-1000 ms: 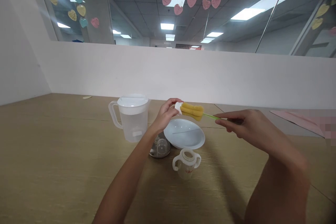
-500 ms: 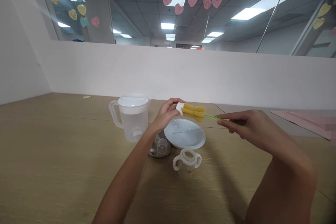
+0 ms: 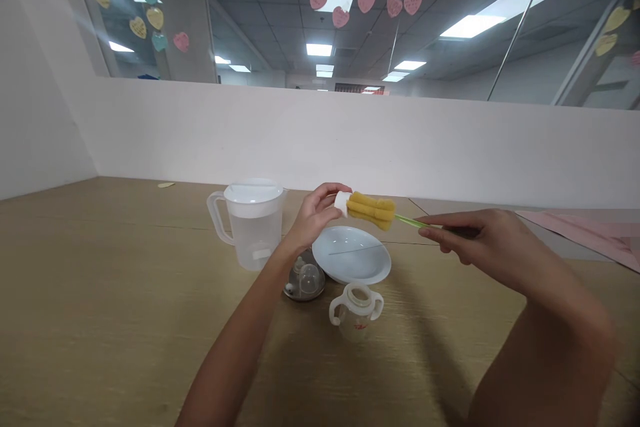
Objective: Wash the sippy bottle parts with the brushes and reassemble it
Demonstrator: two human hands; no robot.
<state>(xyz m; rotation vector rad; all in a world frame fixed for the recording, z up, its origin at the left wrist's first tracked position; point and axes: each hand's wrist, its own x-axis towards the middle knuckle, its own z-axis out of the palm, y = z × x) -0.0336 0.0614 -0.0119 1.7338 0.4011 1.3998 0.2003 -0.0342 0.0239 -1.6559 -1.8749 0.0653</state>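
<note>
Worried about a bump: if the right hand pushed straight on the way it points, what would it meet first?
The right hand points left along the sponge brush; first in line is the left hand holding a small white piece, though depth is uncertain.

Bright even light from ceiling panels (image 3: 470, 26), soft shadows on the table (image 3: 100, 293), wide-angle bending at edges, slightly soft focus

I cannot tell what the small white piece (image 3: 341, 203) in my left hand (image 3: 314, 217) is, because the fingers cover most of it and it is too small. The end of the green handle (image 3: 411, 221) is hidden inside my right hand (image 3: 483, 240). The pink sheet (image 3: 595, 235) is cut off by the right edge, and the print on the handled cup (image 3: 356, 311) is too small to read.
</note>
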